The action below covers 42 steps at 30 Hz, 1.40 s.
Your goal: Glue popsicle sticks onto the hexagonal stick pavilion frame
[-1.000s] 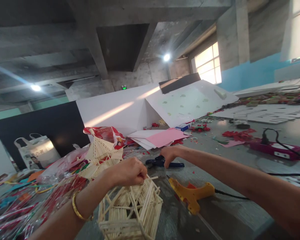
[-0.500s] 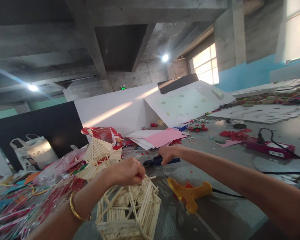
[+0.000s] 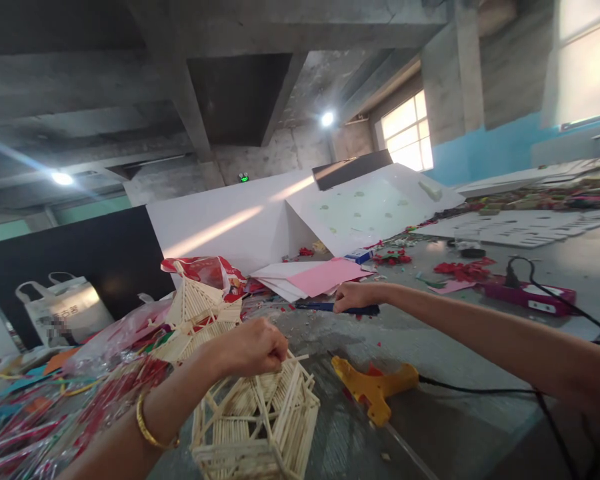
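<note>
A model built of thin pale wooden sticks point(image 3: 293, 420), many-sided with an open lattice top, sits in front of me. Just over its far edge is my left hand point(image 3: 260, 347), closed with the fingers pressed together; whatever it pinches is hidden. Farther off to the right, my right hand point(image 3: 353, 297) is closed around a long dark blue tool point(image 3: 365, 310), its exact kind unclear, held low near the tabletop. A yellow hot glue gun point(image 3: 375, 387) lies right of the model, a clear glue stick coming out of its back end.
Left of the model stand a tiered stick tower point(image 3: 195, 307) and plastic-wrapped materials point(image 3: 115, 393). Pink paper point(image 3: 325, 277) and white sheets lie beyond my hands. A purple power strip point(image 3: 530, 297) with black cables is at right. White boards point(image 3: 220, 220) stand behind.
My right hand has moved slightly right and away, carrying the dark blue tool off the spot beside the model. My left hand stays almost still over the model.
</note>
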Tool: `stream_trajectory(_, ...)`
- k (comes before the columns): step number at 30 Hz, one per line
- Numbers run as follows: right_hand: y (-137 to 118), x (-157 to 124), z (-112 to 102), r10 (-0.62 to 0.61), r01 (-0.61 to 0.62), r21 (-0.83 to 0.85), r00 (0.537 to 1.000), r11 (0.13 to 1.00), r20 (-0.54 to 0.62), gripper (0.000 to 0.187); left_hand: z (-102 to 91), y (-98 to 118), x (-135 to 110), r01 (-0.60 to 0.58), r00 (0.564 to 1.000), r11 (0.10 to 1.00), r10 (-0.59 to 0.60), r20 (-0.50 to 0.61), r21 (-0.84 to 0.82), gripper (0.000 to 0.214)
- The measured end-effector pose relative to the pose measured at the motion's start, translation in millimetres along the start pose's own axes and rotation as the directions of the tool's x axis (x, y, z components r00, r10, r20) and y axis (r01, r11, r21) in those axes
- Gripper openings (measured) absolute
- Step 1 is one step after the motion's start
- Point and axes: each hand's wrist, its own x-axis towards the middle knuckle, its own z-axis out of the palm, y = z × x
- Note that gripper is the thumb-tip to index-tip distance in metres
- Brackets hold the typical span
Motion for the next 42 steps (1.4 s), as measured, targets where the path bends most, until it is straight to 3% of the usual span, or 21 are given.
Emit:
stream_trajectory(3, 0.7, -25.7, 0.5, -0.018, 0.010, 0.255, 0.999, 0.967, 0.030, 0.037, 0.0, 3.7, -1.7, 0.039, 0.999, 0.999, -0.039, -0.022, 0.010, 0.020)
stream_trajectory(5, -3.2, -43.3, 2.4, -0.049, 0.009, 0.592, 0.997, 0.806, 0.052, 0.035, -1.7, 7.1, -3.5, 0.090, 0.994, 0.996, -0.089, -0.061, 0.011, 0.020)
stream_trajectory(7, -10.1, -60.0, 5.0, -0.072, -0.012, 0.797, 0.995, 0.604, 0.069, 0.031, -4.6, 10.2, -5.1, 0.146, 0.980, 0.989, -0.145, -0.139, -0.001, 0.018)
stream_trajectory(9, -19.3, -75.6, 8.2, -0.076, -0.029, 0.875, 0.994, 0.482, 0.075, 0.025, -8.1, 12.7, -5.6, 0.192, 0.952, 0.981, -0.196, -0.235, -0.043, 0.015)
stream_trajectory(11, -30.2, -90.3, 11.8, -0.052, -0.035, 0.901, 0.997, 0.433, 0.064, 0.021, -11.3, 15.1, -4.1, 0.223, 0.917, 0.969, -0.247, -0.313, -0.110, 0.013)
stream_trajectory(14, -47.3, -110.6, 17.2, -0.016, -0.011, 0.881, 1.000, 0.472, 0.021, 0.023, -14.5, 18.4, 1.6, 0.256, 0.869, 0.946, -0.315, -0.381, -0.197, 0.012)
stream_trajectory(20, -66.6, -135.5, 26.0, 0.128, -0.036, 0.595, 0.985, 0.803, -0.113, 0.021, -18.3, 23.5, 12.1, 0.255, 0.829, 0.884, -0.409, -0.382, -0.393, 0.013)
stream_trajectory(24, -74.5, -140.2, 26.1, 0.103, 0.003, 0.428, 0.969, 0.904, -0.223, 0.018, -19.8, 28.2, 14.1, 0.247, 0.813, 0.895, -0.400, -0.423, -0.371, 0.014)
stream_trajectory(29, -91.8, -142.6, 21.0, 0.089, -0.023, 0.265, 0.966, 0.964, -0.241, 0.014, -23.8, 39.6, 15.8, 0.293, 0.798, 0.897, -0.420, -0.432, -0.331, 0.012)
stream_trajectory(34, -99.1, -141.0, 20.0, 0.081, -0.016, 0.319, 0.978, 0.948, -0.190, 0.008, -27.6, 45.8, 17.5, 0.352, 0.775, 0.890, -0.451, -0.442, -0.291, 0.011)
stream_trajectory(42, -96.4, -137.4, 20.3, 0.091, -0.026, 0.281, 0.971, 0.959, -0.220, 0.004, -24.9, 36.6, 18.3, 0.352, 0.766, 0.895, -0.444, -0.465, -0.274, 0.012)
